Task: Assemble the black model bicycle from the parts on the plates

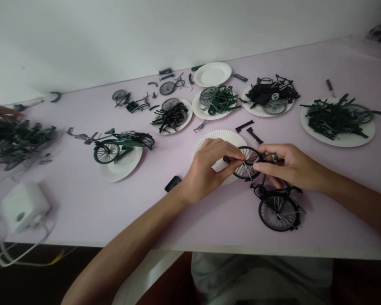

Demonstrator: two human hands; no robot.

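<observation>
A black model bicycle (278,212) is tilted over the front part of the table, one spoked wheel towards me and the other wheel (248,168) between my hands. My left hand (216,163) pinches at the hub of that far wheel with thumb and fingertips. From the right, my right hand (282,163) is closed around the bicycle's front end, its thumb beside the tyre; the gripped part is mostly hidden. Under and behind the wheel lies a white paper plate (206,140). Two small black parts (255,136) rest just beyond my fingers.
Paper plates heaped with bicycle parts (336,118) stand along the back, with an empty plate (212,74) among them. A green model bicycle (123,146) leans over another plate at left. A white power adapter (25,206) with cables sits front left. A screwdriver (329,86) lies at right.
</observation>
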